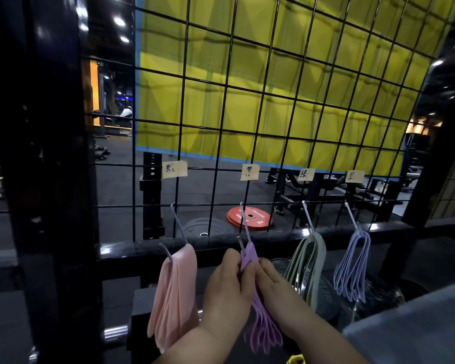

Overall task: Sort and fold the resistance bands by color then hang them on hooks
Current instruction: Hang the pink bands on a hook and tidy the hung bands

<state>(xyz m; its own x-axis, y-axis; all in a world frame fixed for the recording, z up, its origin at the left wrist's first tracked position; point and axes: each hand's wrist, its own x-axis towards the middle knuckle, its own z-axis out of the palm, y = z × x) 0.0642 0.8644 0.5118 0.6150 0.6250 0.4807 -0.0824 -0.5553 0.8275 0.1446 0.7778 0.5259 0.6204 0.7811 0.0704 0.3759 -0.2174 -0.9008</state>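
Note:
Four metal hooks hang from a black wire grid [221, 143], each under a paper label. Pink bands [175, 292] hang from the leftmost hook [177, 227]. Purple bands [263, 329] hang from the second hook [244, 229]. My left hand [227, 290] and my right hand [276, 287] both pinch the purple bunch just below that hook, one on each side. Green bands [309, 264] hang from the third hook [308, 219]. Blue-lilac bands [352, 266] hang from the fourth hook [352, 216].
A thick black post [47, 179] frames the grid on the left and a black crossbar [221, 245] runs under the hooks. Behind the grid lie a red weight plate [250, 218], black plates and a bench frame. A yellow mat stands at the back. A grey surface [418, 329] sits at lower right.

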